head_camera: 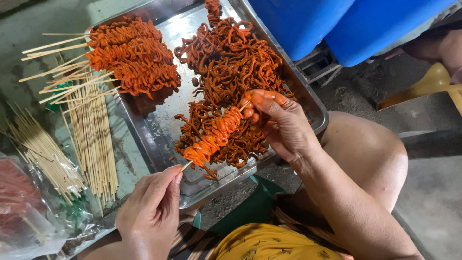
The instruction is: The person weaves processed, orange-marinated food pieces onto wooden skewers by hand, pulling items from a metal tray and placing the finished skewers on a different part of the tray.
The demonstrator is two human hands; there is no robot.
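1. Skewer (211, 139), a thin bamboo stick threaded with folded orange-red strips of marinated meat, runs slantwise over the near part of the tray, from about 7 o'clock up toward 1 o'clock.
2. Left hand (151, 212) sits at 7 o'clock of the tray; its thumb and forefinger are pinched narrow on the bare lower tip of the stick, the other fingers curled in.
3. Right hand (279, 123) is at 4 o'clock of the tray, fingers (262, 98) bent and stained red, closed around the upper end of the threaded meat and touching the heap below it.
4. Metal tray (159, 130) is a shallow steel pan lying at a tilt across the view, its bare middle smeared with sauce.
5. Loose meat pile (236, 67), dark red and tangled, fills the tray from 12 o'clock down to 5 o'clock, right under the held stick.
6. Finished skewers (130, 53) lie stacked at 10 o'clock of the tray, their bare sticks poking out over the rim toward 9 o'clock.
7. Bare bamboo sticks (94, 139) lie in bundles on the surface just beside the tray at 8 o'clock.
8. Clear plastic bag (29, 212) lies crumpled at 8 o'clock, beyond the sticks.
9. Blue containers (337, 24) stand at 2 o'clock, apart from the tray.
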